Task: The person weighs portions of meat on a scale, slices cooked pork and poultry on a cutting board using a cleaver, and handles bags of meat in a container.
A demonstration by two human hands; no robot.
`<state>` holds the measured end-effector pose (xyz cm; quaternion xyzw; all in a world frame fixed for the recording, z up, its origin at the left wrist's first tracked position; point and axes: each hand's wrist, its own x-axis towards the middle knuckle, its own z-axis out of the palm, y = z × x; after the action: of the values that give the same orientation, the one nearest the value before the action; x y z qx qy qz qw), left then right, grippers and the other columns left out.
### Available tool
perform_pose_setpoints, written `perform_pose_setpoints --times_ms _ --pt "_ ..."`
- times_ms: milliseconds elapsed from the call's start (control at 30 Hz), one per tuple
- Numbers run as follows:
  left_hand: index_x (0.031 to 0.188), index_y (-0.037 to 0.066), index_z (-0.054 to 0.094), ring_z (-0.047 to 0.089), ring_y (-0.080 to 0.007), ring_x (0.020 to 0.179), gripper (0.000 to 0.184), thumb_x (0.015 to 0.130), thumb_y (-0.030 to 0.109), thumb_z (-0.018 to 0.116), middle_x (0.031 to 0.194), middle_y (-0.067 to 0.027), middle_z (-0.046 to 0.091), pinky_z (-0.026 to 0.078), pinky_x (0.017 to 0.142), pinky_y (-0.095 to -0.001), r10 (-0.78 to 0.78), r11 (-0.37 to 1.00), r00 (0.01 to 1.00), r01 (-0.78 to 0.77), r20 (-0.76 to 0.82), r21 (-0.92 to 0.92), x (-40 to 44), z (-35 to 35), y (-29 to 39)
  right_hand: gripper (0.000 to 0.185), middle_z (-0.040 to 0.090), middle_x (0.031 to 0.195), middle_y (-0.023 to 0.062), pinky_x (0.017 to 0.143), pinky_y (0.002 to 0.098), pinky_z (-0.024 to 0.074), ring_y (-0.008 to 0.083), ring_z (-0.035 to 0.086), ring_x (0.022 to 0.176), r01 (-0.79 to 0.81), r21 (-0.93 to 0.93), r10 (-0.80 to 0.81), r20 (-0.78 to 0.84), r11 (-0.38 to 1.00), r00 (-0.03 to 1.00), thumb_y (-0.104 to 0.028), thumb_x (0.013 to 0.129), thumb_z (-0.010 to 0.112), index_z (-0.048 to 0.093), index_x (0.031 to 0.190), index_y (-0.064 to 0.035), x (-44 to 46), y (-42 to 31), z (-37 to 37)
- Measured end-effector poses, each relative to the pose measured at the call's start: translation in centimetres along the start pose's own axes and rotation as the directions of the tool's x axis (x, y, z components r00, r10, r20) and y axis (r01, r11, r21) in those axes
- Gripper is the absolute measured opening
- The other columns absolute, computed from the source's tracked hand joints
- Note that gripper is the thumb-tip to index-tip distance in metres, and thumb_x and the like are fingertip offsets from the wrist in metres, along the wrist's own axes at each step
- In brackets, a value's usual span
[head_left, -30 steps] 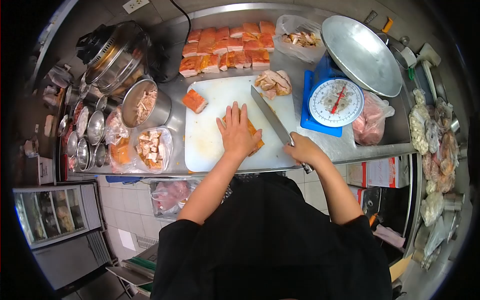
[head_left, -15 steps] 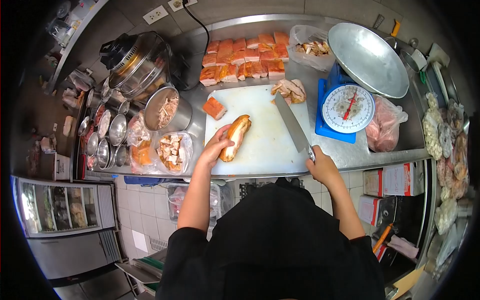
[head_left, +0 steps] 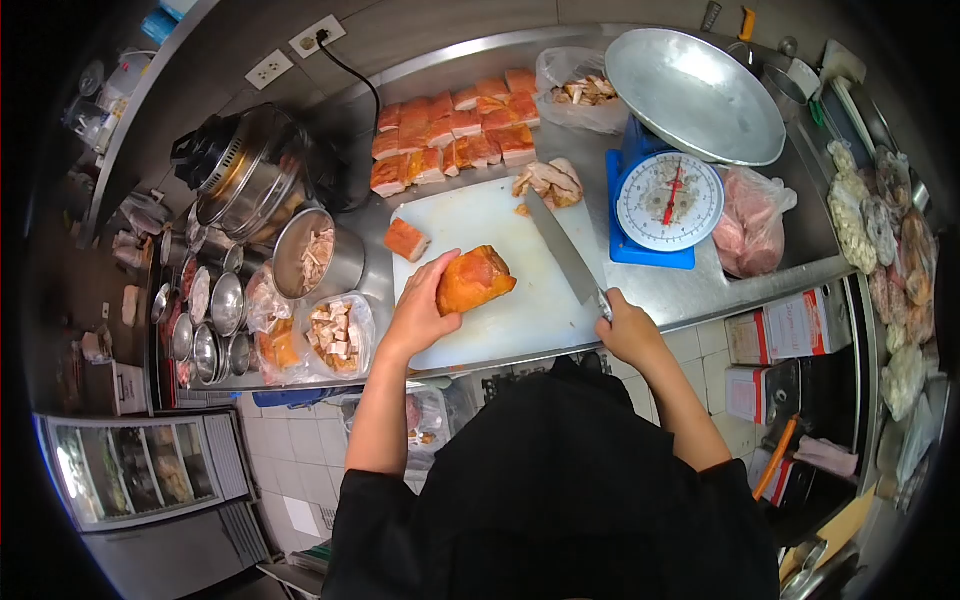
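My left hand [head_left: 425, 310] grips a piece of cooked meat [head_left: 477, 279] with golden-brown skin, over the left part of the white cutting board [head_left: 530, 315]. Its skin side now faces up. The handle of a broad kitchen knife [head_left: 562, 248] is in my right hand [head_left: 630, 328], at the board's right edge. The blade points away from me, its tip near a heap of sliced meat [head_left: 550, 184] at the far edge. A smaller red-skinned pork block [head_left: 407, 240] lies at the board's left edge, beyond my left hand.
Rows of pork blocks [head_left: 455, 130] sit behind the board. A blue scale [head_left: 668, 205] with a metal pan [head_left: 695, 95] stands right, beside bagged raw meat [head_left: 752, 220]. To the left are a steel pot [head_left: 320, 255], a bag of diced meat [head_left: 338, 335] and metal bowls [head_left: 230, 303].
The meat in my left hand has been turned from its pale cut side to its browned skin. The knife stays in my right hand. The whole view has shifted and tilted slightly.
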<state>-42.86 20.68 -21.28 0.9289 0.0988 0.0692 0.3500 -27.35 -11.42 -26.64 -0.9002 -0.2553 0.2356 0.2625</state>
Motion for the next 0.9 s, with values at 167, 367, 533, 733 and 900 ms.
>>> perform_pose_setpoints --times_ms 167,367,533,733,900 --pt "0.153 0.011 0.04 0.052 -0.035 0.131 0.095 0.068 0.018 0.082 0.139 -0.0179 0.058 0.039 0.112 -0.044 -0.087 0.973 0.981 0.046 0.175 0.227 1.6 4.3 -3.8 0.039 0.071 0.092 0.0289 0.081 0.0574 0.0529 0.0479 0.069 0.089 0.014 -0.016 -0.014 0.002 1.0 1.0 -0.023 0.09 0.059 0.049 0.122 -0.0019 0.0 -0.4 -0.3" --pt "0.138 0.004 0.057 0.061 -0.0399 0.117 0.06 0.09 0.037 0.072 0.128 -0.0228 0.063 0.049 0.1 -0.046 -0.009 0.966 0.999 0.001 0.032 0.259 4.0 5.0 -3.6 0.038 0.071 0.092 0.0287 0.083 0.057 0.0529 0.0477 0.069 0.089 0.01 -0.065 -0.01 -0.008 0.998 1.0 -0.022 0.09 0.059 0.05 0.121 -0.0016 0.0 -1.3 -0.6" --pt "0.107 0.005 0.067 0.065 -0.0381 0.092 0.019 0.099 0.019 0.056 0.096 -0.0165 0.069 0.05 0.082 -0.0491 0.011 0.955 0.98 0.049 -0.2 0.293 5.3 9.7 -2.6 0.037 0.071 0.092 0.0284 0.083 0.0567 0.0528 0.0477 0.069 0.089 -0.016 -0.059 0.016 0.009 0.998 1.0 -0.022 0.092 0.058 0.051 0.122 -0.002 -0.7 -2.5 -1.0" --pt "0.105 0.009 0.065 0.063 -0.0305 0.087 0.017 0.09 0.016 0.064 0.088 -0.011 0.064 0.049 0.079 -0.0448 0.072 0.901 0.955 0.061 -0.286 0.429 5.2 11.0 -2.4 0.035 0.071 0.088 0.0271 0.081 0.0567 0.0525 0.0471 0.069 0.086 0.02 -0.133 -0.002 0.133 0.991 0.991 -0.024 0.094 0.06 0.052 0.119 -0.002 -4.9 -7.6 -4.5" --pt "0.103 0.01 0.065 0.061 -0.0289 0.087 0.016 0.088 0.017 0.065 0.088 -0.0088 0.062 0.047 0.077 -0.0444 0.093 0.897 0.948 0.053 -0.304 0.439 5.1 11.2 -2.6 0.033 0.07 0.084 0.0262 0.077 0.0574 0.0519 0.047 0.068 0.083 0.076 -0.184 -0.049 0.148 0.98 0.988 -0.022 0.095 0.062 0.051 0.115 0.0009 -7.3 -10.1 -5.3"
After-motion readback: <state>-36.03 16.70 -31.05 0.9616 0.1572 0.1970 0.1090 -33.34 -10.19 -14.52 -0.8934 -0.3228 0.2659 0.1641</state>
